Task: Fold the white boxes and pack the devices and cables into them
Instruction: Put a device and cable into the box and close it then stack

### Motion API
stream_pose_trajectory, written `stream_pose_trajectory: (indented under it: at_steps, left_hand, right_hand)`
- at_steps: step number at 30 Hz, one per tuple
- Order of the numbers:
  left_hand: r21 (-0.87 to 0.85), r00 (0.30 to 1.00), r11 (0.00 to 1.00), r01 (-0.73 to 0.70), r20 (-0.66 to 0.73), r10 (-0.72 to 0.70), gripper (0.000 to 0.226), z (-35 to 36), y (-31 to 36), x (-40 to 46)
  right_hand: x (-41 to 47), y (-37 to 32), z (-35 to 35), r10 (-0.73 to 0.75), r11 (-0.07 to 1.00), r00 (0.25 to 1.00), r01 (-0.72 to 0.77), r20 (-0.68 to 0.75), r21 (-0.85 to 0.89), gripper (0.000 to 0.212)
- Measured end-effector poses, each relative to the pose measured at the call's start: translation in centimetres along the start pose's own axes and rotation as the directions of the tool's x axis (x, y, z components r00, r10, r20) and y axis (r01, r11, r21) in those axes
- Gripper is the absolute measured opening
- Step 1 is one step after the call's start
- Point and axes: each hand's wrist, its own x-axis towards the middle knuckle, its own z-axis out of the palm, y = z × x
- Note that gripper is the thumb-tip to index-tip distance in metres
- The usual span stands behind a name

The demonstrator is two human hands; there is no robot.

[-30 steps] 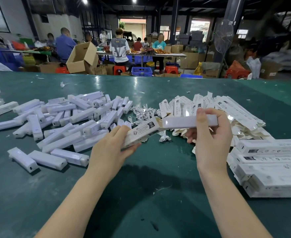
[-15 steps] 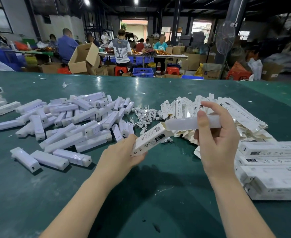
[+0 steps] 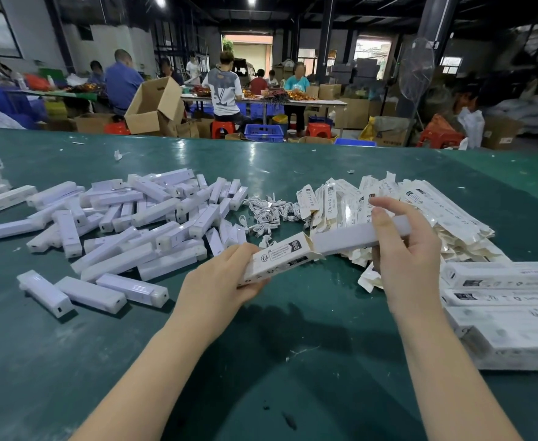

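The long white plastic bar-shaped device (image 3: pixel 361 234) is up in the air above the dark green worktop (image 3: pixel 261 361), its left end sitting at the open mouth of the printed white cardboard box (image 3: pixel 280 261) — how far inside it goes I cannot tell. The left hand (image 3: pixel 220 281) grips that box, fingers curled under it and thumb along its near side, the box tilting up towards the device. The right hand (image 3: pixel 404 249) holds the device's other end, thumb on the near face, fingers (image 3: pixel 388 206) arched over the top.

Working out from the box: just behind it lies a tangle of small white coiled cables (image 3: pixel 267 214). Left of the box sprawls a loose heap of the same white bar devices (image 3: pixel 140 224), three of them lying apart at the heap's near edge. Behind and right of the box there is a pile of flat unfolded white cartons (image 3: pixel 420 205), and further right, at the worktop's edge — a stack of closed white boxes (image 3: pixel 509 300).

Far beyond the box, past the worktop, seated people (image 3: pixel 223 87) work at another long table (image 3: pixel 293 101), with brown cardboard cartons (image 3: pixel 153 106), red stools (image 3: pixel 221 128) and a blue plastic crate (image 3: pixel 264 132) around them.
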Motion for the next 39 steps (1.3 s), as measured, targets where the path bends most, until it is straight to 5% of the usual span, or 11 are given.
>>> stream_pose_trajectory:
  at_steps: [7, 21, 24, 27, 29, 32, 34, 36, 39]
  left_hand:
    - [-0.018, 1.0, 1.0, 0.02, 0.015, -0.02, 0.033, 0.0, 0.1, -0.1]
    - [-0.028, 0.998, 0.997, -0.065, -0.012, 0.065, 0.036, 0.1, 0.0, 0.1]
    - [-0.049, 0.996, 0.995, -0.084, -0.048, 0.081, 0.034, 0.1, 0.3, 0.0]
    - [-0.1, 0.998, 0.993, -0.058, -0.034, 0.055, 0.031, 0.4, 0.5, -0.2]
    - [-0.187, 1.0, 0.982, -0.012, -0.019, 0.009, 0.024, 0.5, 0.6, -0.2]
    - [-0.438, 0.993, 0.895, 0.085, -0.039, -0.114, 0.016, 0.6, 0.9, -0.1]
    - [-0.65, 0.978, 0.752, 0.11, -0.064, -0.198, 0.013, 0.4, 1.5, 0.0]
    - [-0.79, 0.959, 0.605, 0.105, -0.079, -0.27, 0.015, 0.0, 1.9, 0.1]
    - [-0.857, 0.944, 0.511, 0.068, -0.11, -0.311, 0.02, -0.5, 2.1, 0.2]
  right_hand:
    - [-0.3, -0.4, 0.0, -0.061, 0.998, 0.997, 0.062, -0.037, 0.019, 0.011]
    - [-0.3, 0.5, 0.3, 0.077, 0.997, 0.996, -0.077, 0.046, -0.015, 0.009]
    - [-1.1, 0.3, 1.2, 0.011, 0.997, 0.986, 0.003, 0.169, -0.083, 0.008]
    - [-2.2, 0.2, 2.4, -0.029, 0.974, 0.925, 0.111, 0.379, -0.198, 0.047]
    - [-2.6, 0.2, 3.0, -0.027, 0.982, 0.914, 0.101, 0.406, -0.162, 0.052]
    - [-2.7, 0.3, 3.1, -0.048, 0.999, 0.968, 0.045, 0.245, 0.016, 0.033]
    - [-2.2, 0.6, 2.8, -0.007, 0.999, 0.988, -0.001, 0.154, 0.053, 0.021]
    - [-1.9, 1.2, 2.7, 0.043, 0.999, 0.99, -0.04, 0.136, -0.026, 0.011]
    - [-1.4, 2.8, 2.6, 0.098, 0.945, 0.972, -0.024, 0.213, -0.325, 0.019]
